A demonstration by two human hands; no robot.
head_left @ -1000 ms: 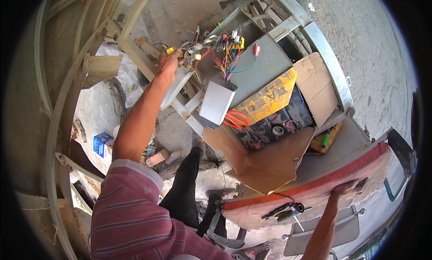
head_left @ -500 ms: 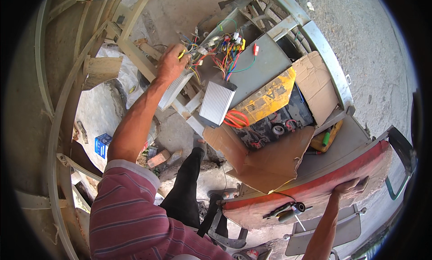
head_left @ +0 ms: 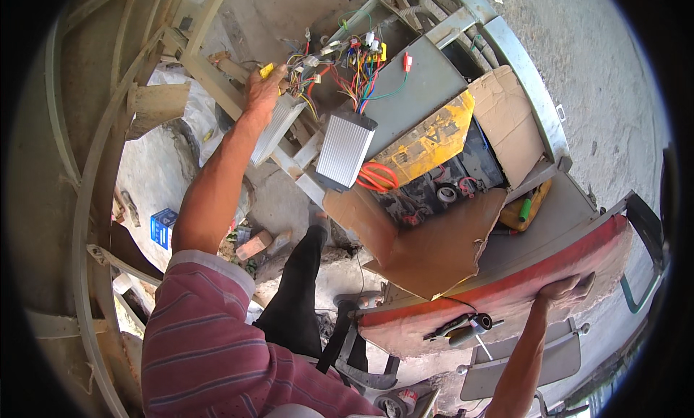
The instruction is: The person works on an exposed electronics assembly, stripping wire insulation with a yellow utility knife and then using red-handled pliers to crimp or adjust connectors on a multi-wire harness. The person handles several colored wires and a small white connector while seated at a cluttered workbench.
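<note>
Wires (head_left: pixel 318 62) in coloured bundle lie just right of left hand (head_left: pixel 263 92), which holds yellow piece (head_left: pixel 267 70); can't tell if wires are gripped too. Right hand (head_left: pixel 562 286) rests on red-edged panel (head_left: pixel 502 304), fingers extended. Silver finned box (head_left: pixel 347 149), wires leading from its top, sits beside orange cable coil (head_left: pixel 379 176), other finned box (head_left: pixel 277 132) just below left hand

- Left hand (head_left: pixel 261 96): fingers partly cover the gripped yellow piece (head_left: pixel 267 70); its kind cannot be told.
- Finned box (head_left: pixel 280 129) beside left wrist: one side partly hidden by the arm.
- Wire bundle (head_left: pixel 356 82): strands overlap; individual ends too small to trace.
- Black casing (head_left: pixel 492 158): partly covered by cardboard flap (head_left: pixel 444 255).
- Right hand (head_left: pixel 562 288): underside hidden against red-edged panel (head_left: pixel 506 302); forearm (head_left: pixel 522 371) cut off by lower edge.
</note>
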